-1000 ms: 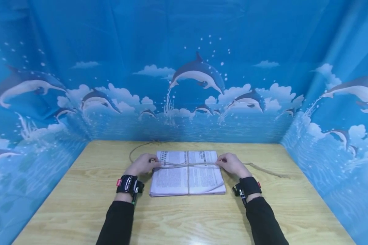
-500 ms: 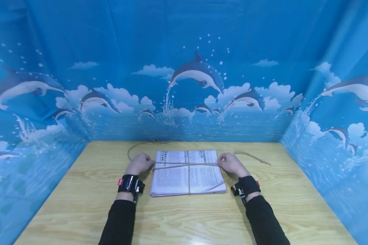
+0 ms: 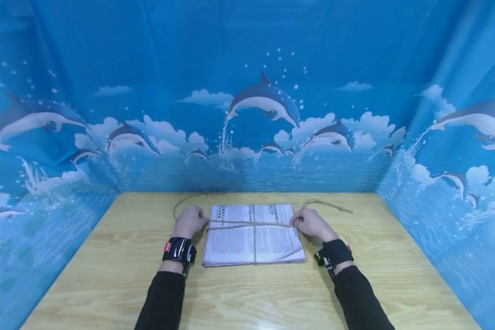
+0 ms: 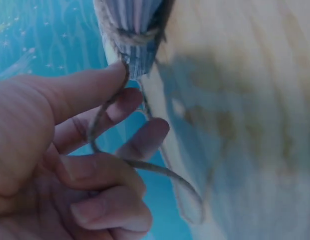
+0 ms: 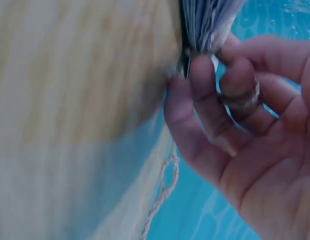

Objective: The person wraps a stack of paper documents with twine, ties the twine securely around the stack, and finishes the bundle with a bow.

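A stack of papers lies flat near the middle of the worktop, between the two hands. Twine runs over it both ways: one line from the far edge to the near one, another from side to side, crossing near the centre. Left of the crossing, two strands spread slightly apart; to the right they lie close together. The left hand is at the left edge of the papers, pinching the twine there, and the left wrist view shows a slack length curving down past its fingers. The right hand is at the opposite edge, its fingertips closed on the twine. A loose end curls behind the left hand towards the back of the worktop; another lies beyond the right hand, slanting out to the right. The papers bear large characters near the far edge and small print below, with a crease by the near right corner. Each wrist wears a black band below a black sleeve. A blue backdrop printed with leaping dolphins and clouds surrounds the worktop's back and sides.
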A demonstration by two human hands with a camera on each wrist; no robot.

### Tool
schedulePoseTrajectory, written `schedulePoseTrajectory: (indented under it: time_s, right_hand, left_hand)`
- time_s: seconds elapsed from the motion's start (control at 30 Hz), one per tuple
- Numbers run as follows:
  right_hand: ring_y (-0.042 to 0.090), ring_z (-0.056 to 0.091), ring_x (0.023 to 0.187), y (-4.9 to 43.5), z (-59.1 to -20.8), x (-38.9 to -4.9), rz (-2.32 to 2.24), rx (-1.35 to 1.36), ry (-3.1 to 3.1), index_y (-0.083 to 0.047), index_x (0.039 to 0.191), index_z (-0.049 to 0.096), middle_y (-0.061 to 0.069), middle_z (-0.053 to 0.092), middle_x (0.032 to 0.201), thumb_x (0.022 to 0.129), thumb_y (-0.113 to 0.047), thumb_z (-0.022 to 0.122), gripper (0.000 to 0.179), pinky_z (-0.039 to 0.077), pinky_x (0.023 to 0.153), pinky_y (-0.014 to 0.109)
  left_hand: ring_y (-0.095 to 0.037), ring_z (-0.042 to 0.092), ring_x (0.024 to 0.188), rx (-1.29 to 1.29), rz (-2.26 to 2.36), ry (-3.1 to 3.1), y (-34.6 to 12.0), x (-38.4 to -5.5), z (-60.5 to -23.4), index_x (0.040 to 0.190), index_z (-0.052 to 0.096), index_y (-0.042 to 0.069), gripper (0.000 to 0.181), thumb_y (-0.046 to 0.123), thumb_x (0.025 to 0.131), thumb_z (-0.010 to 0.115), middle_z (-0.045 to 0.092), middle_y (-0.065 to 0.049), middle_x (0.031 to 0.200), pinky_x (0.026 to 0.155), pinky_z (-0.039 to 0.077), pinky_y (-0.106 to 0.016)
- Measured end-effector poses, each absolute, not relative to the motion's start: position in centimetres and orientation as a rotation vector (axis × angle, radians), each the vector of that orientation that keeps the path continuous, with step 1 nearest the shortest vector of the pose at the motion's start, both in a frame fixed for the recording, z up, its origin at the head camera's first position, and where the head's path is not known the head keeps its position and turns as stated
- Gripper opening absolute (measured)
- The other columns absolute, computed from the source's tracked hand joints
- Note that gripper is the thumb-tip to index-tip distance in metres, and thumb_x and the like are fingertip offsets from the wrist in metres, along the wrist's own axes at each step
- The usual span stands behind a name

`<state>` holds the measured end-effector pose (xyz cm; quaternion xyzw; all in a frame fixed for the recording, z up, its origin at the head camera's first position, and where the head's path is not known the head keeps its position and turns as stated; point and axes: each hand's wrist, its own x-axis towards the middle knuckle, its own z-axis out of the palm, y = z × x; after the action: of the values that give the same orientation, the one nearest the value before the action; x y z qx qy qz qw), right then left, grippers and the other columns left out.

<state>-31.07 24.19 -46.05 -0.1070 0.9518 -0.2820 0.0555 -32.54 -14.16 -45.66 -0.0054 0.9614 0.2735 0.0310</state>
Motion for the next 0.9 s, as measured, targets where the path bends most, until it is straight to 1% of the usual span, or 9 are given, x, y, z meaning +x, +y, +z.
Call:
schedulePoseTrajectory:
  time_s: [0.13,0.27,0.33,0.43,0.5,0.57,0.67,0.77,0.9]
  right_hand:
    - [0.012,0.056,0.067,24.3,-46.0,-30.9,-0.85,-0.342,2.888,-0.013,0.088,0.078,0.002,0.073,0.089,0.088,-0.014,0.07,0.007,0.043,0.063,0.027]
    - [0.011,0.055,0.064,24.1,-46.1,-30.9,-0.837,-0.345,2.936,-0.015,0.08,0.077,-0.003,0.071,0.078,0.084,-0.019,0.077,0.006,0.043,0.062,0.026]
    - [0.012,0.053,0.062,24.0,-46.2,-30.9,-0.824,-0.349,2.964,-0.015,0.077,0.076,-0.004,0.069,0.073,0.083,-0.018,0.078,0.007,0.042,0.061,0.026]
    - [0.012,0.052,0.06,23.9,-46.2,-30.9,-0.82,-0.324,2.982,-0.015,0.074,0.075,-0.005,0.067,0.07,0.081,-0.017,0.079,0.009,0.042,0.06,0.026]
    - [0.012,0.053,0.06,23.8,-46.1,-30.9,-0.829,-0.299,2.979,-0.014,0.073,0.075,-0.005,0.067,0.069,0.081,-0.016,0.08,0.009,0.042,0.061,0.026]
    - [0.012,0.053,0.061,23.6,-46.0,-30.9,-0.839,-0.258,2.972,-0.014,0.073,0.074,-0.005,0.067,0.068,0.08,-0.016,0.08,0.01,0.043,0.062,0.026]
    - [0.013,0.054,0.062,23.5,-45.9,-31.0,-0.854,-0.203,2.956,-0.013,0.073,0.075,-0.004,0.067,0.068,0.08,-0.015,0.08,0.009,0.042,0.061,0.026]
    - [0.014,0.054,0.061,23.6,-46.0,-31.0,-0.867,-0.164,2.929,-0.012,0.073,0.075,-0.002,0.066,0.066,0.08,-0.015,0.08,0.009,0.042,0.058,0.025]
    - [0.013,0.055,0.059,23.7,-46.2,-31.1,-0.888,-0.125,2.897,-0.014,0.072,0.074,-0.002,0.065,0.064,0.08,-0.016,0.08,0.01,0.043,0.057,0.025]
  left_hand:
    - [-0.016,0.046,0.051,0.037,0.784,3.047,-13.7,-32.2,-45.4,0.062,0.054,0.011,0.031,0.018,0.088,0.069,0.047,0.0,0.055,0.046,0.034,-0.028]
    - [-0.019,0.049,0.055,0.096,0.756,3.108,-13.0,-31.9,-44.8,0.065,0.058,0.008,0.021,0.007,0.085,0.065,0.052,-0.003,0.06,0.048,0.035,-0.029]
    - [-0.02,0.053,0.06,0.157,0.732,3.14,-12.2,-31.7,-44.3,0.071,0.063,0.007,0.013,0.004,0.084,0.063,0.06,-0.005,0.067,0.052,0.04,-0.031]
    - [-0.022,0.06,0.071,0.317,0.698,3.148,-10.2,-31.1,-43.5,0.084,0.071,0.006,0.005,0.004,0.085,0.066,0.069,-0.008,0.083,0.062,0.048,-0.034]
    - [-0.023,0.065,0.08,0.491,0.672,3.124,-8.3,-30.6,-43.3,0.093,0.074,0.005,0.01,0.007,0.085,0.069,0.072,-0.01,0.092,0.071,0.053,-0.037]
    - [-0.023,0.065,0.084,0.652,0.628,3.084,-6.4,-30.1,-43.3,0.097,0.074,0.005,0.013,0.011,0.086,0.07,0.071,-0.01,0.094,0.076,0.053,-0.038]
    - [-0.024,0.064,0.086,0.815,0.501,3.074,-4.1,-29.0,-43.7,0.094,0.074,0.005,0.013,0.015,0.089,0.068,0.067,-0.009,0.093,0.079,0.054,-0.038]
    - [-0.025,0.063,0.091,0.812,0.303,3.081,-2.8,-28.0,-44.3,0.093,0.072,0.004,0.013,0.013,0.092,0.063,0.064,-0.01,0.099,0.081,0.054,-0.038]
    - [-0.027,0.061,0.105,0.777,0.11,3.065,-2.1,-27.4,-45.0,0.104,0.071,0.002,0.018,0.007,0.092,0.058,0.063,-0.012,0.112,0.091,0.053,-0.039]
